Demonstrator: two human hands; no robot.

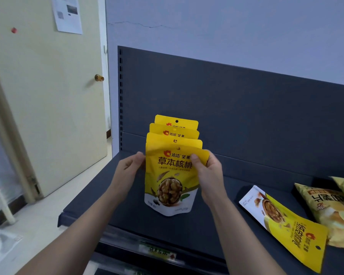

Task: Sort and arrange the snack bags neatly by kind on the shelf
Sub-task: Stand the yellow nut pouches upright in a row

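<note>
front yellow bag (171,175) reads 洽洽 坚果, 草本核桃.

Both hands — left hand (130,165), right hand (207,167) — grip the front walnut bag (170,181) upright on the shelf (91,197).

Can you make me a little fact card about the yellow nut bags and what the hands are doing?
Row: four yellow walnut bags standing one behind another on the shelf
Front bag: upright, held by both hands
Left hand: holds its left edge
Right hand: pinches its top right corner, thumb in front
Lying bag: same walnut kind, flat, further right
Chip bags: pale, flat, far right
</note>
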